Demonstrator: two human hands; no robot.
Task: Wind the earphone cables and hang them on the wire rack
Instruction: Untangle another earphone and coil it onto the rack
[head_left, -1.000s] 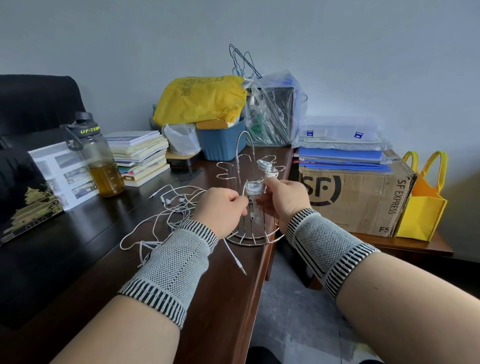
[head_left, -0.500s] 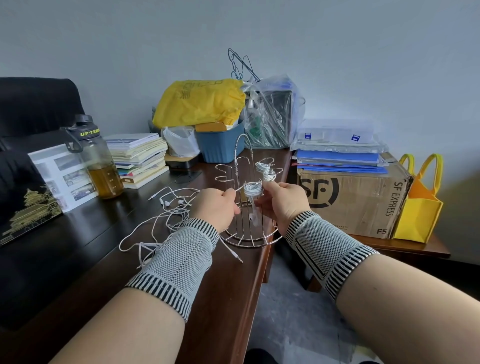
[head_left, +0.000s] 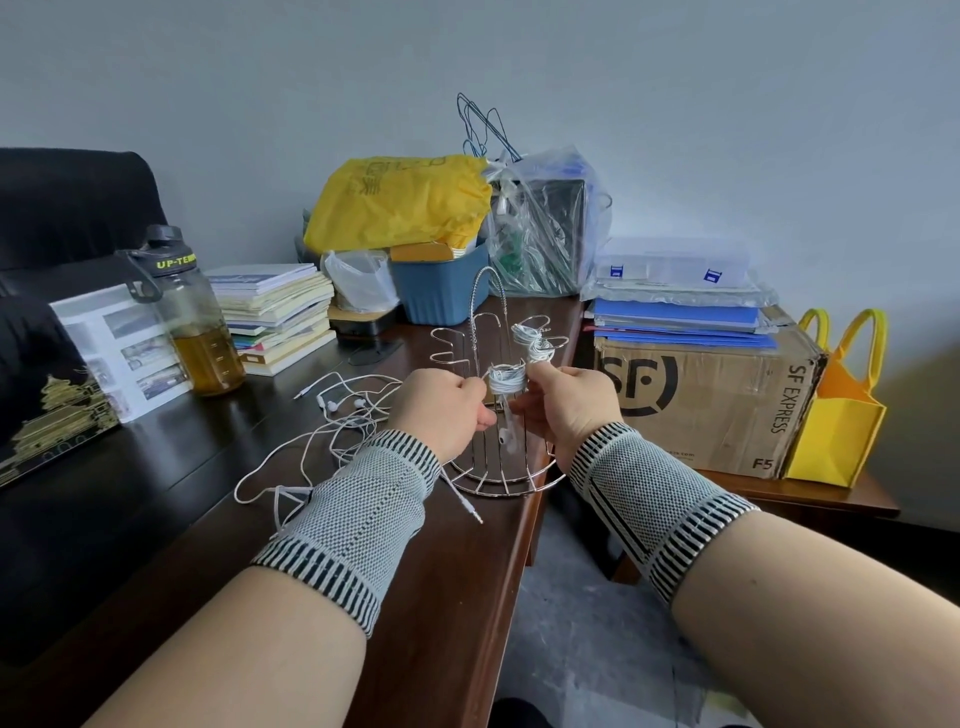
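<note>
Progress: two wound coils (head_left: 531, 340) hang on the wire rack (head_left: 488, 395); your left hand (head_left: 441, 410) and right hand (head_left: 563, 410) fingers pinch a third coil (head_left: 506, 378); loose earphone cables (head_left: 343, 421) wait on the counter (head_left: 156, 493).

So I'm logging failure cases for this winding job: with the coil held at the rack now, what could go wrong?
1. The coil, pinched between left hand and right hand, could unwind if either lets go before it hooks on.
2. The rack sits at the desk edge; a tug might slide it off.
3. Loose cables nearby could snag.
</note>
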